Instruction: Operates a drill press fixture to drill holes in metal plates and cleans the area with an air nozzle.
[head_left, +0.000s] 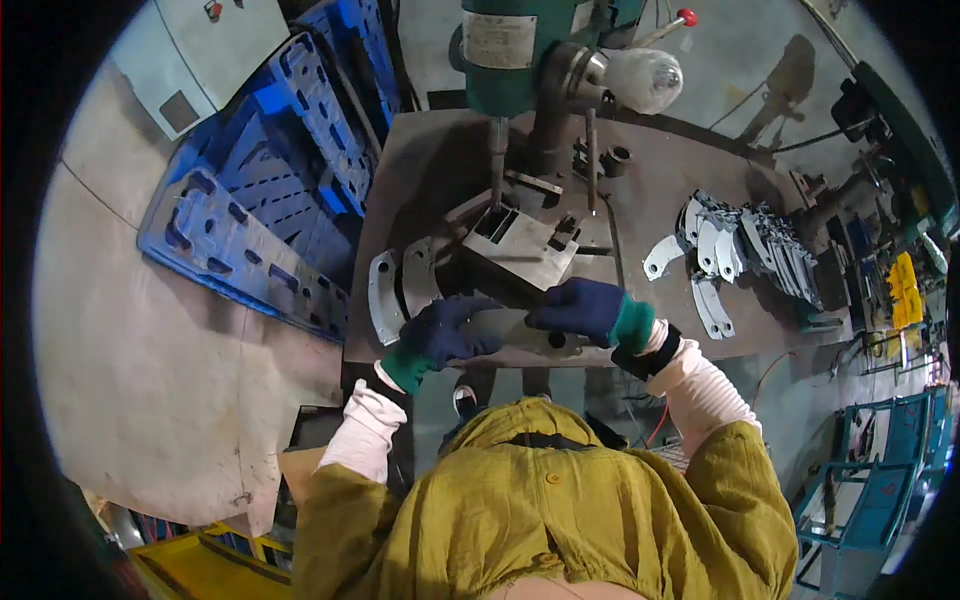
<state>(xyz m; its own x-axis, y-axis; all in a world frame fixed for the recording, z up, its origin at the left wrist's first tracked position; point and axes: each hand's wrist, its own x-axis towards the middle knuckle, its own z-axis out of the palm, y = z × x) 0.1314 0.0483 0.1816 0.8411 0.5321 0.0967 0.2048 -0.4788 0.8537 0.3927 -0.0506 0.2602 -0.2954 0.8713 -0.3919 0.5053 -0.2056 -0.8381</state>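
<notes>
1. Station: a green drill press [520, 50] stands at the back of a brown steel worktable [440, 150]. Its spindle [497, 160] hangs above a steel jig block [520, 248].
2. Left hand [445, 335], in a dark blue glove with a green cuff, has its fingers curled down over the left end of a flat curved metal plate [520, 330]. The plate lies at the near edge of the table, just in front of the jig.
3. Right hand [585, 308], gloved the same, is closed over the plate's right end (thumb hidden, so how firm the grip is I cannot tell).
4. Step in hand, as judged: both hands are handling one plate between jig and table edge; it is not seated under the spindle.
5. Similar curved plates lie at the left [385, 295], and a larger pile of blanks [745, 245] sits to the right, well apart.
6. Next move calls for a level two-handed carry, with fingers kept clear of the spindle.
</notes>
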